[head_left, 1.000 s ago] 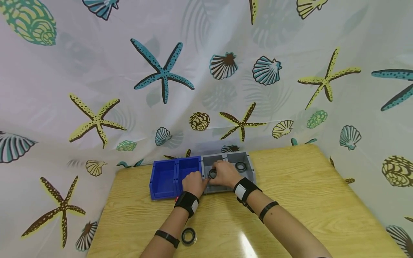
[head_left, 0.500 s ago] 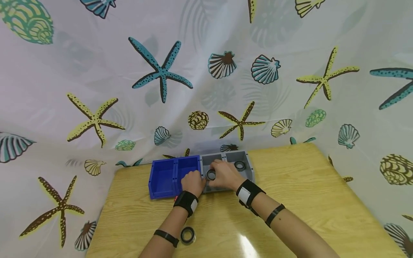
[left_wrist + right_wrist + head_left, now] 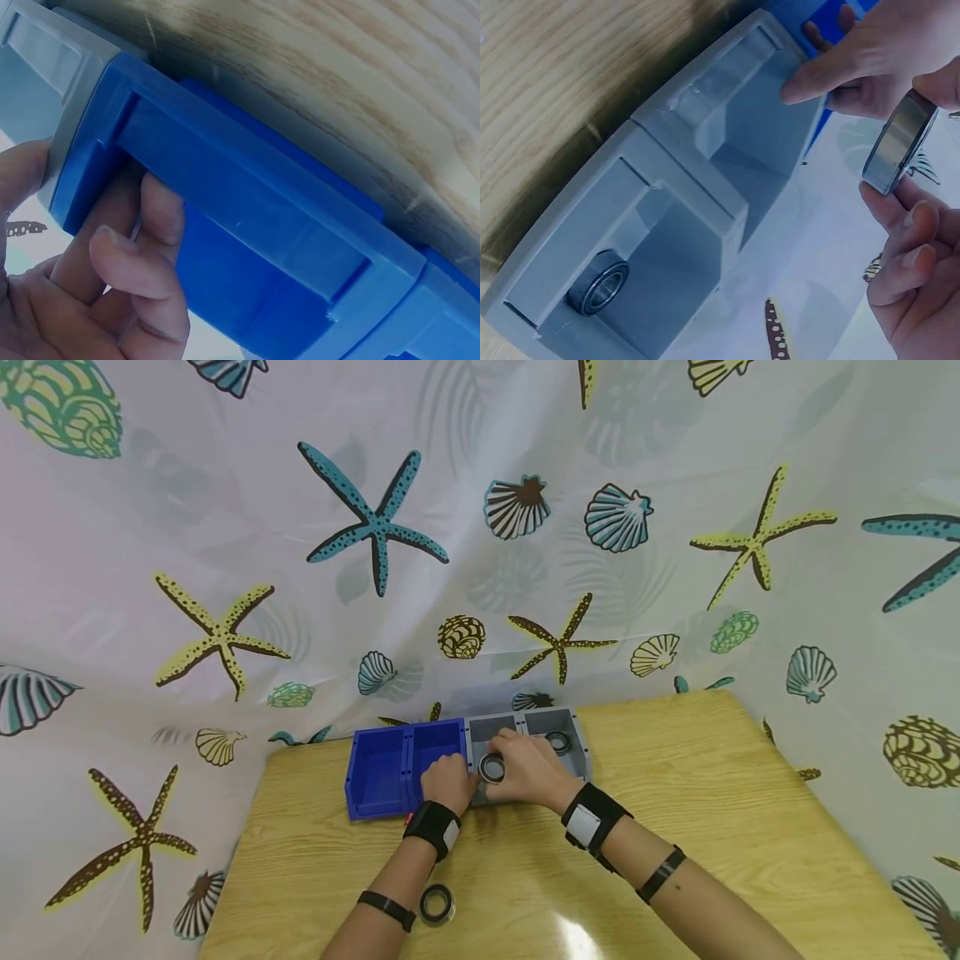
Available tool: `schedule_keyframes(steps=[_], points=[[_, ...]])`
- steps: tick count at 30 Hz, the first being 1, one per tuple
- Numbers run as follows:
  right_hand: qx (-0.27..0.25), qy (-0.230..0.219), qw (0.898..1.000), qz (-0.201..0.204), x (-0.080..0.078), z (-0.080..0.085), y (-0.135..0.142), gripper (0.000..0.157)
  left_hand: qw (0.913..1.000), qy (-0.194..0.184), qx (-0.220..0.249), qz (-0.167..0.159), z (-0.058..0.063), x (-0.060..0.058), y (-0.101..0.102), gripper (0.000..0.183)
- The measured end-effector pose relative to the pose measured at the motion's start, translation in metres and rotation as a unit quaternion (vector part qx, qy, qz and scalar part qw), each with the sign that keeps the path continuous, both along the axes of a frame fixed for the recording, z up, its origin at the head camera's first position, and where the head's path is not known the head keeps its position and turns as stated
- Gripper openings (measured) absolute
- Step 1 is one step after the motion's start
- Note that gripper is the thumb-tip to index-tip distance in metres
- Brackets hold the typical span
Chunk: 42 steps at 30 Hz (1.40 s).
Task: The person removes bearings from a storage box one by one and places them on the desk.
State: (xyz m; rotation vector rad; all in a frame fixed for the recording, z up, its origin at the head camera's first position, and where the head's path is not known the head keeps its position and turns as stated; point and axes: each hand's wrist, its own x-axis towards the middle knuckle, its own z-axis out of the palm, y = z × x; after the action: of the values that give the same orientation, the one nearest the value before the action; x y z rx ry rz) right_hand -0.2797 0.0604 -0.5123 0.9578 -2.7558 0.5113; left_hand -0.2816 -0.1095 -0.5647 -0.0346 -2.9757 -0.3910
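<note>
My right hand [image 3: 528, 770] pinches a ball bearing [image 3: 900, 142] between thumb and fingertips, holding it on edge above the left grey bin [image 3: 761, 112]. My left hand [image 3: 450, 783] grips the wall where the blue bin [image 3: 247, 187] meets that grey bin. Its thumb is on the grey side and its fingers reach into the blue side, as the left wrist view shows. A second bearing [image 3: 592, 277] lies in the right grey bin [image 3: 682, 259]. Another bearing [image 3: 425, 904] lies on the table beside the left forearm.
A further blue bin [image 3: 380, 777] forms the left end of the joined row. Behind the row hangs a white curtain [image 3: 465, 568] printed with shells and starfish. The wooden table [image 3: 660, 777] extends to the right and toward me.
The right hand has raised the bearing a little, and its wrist and forearm have shifted right. My left hand keeps its grip on the bin wall.
</note>
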Motion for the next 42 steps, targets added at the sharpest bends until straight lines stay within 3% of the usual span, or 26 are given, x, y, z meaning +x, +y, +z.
schedule_keyframes(steps=[6,12,20,26,36,42], points=[[-0.009,-0.017,1.000,0.008,0.013,0.005,0.003,0.042,1.0000,0.007,-0.001,0.002,-0.002,-0.001,0.000,0.034],[-0.016,-0.022,1.000,0.014,0.029,0.009,0.008,0.041,0.9998,0.009,0.020,-0.003,-0.001,0.000,0.000,0.050],[-0.043,-0.017,0.999,0.025,0.045,0.008,0.015,0.039,0.9998,0.011,0.013,0.004,-0.003,0.001,0.001,0.062],[-0.032,-0.020,0.999,0.026,0.058,-0.003,0.020,0.041,0.9999,0.003,0.004,0.009,-0.005,0.001,0.002,0.062],[-0.003,-0.068,0.998,0.017,0.077,-0.032,0.021,0.041,0.9998,0.019,0.000,0.010,-0.001,0.002,0.003,0.063],[0.023,-0.060,0.997,0.037,0.086,-0.048,0.015,0.037,0.9998,0.013,0.007,0.013,-0.002,0.001,0.002,0.065]])
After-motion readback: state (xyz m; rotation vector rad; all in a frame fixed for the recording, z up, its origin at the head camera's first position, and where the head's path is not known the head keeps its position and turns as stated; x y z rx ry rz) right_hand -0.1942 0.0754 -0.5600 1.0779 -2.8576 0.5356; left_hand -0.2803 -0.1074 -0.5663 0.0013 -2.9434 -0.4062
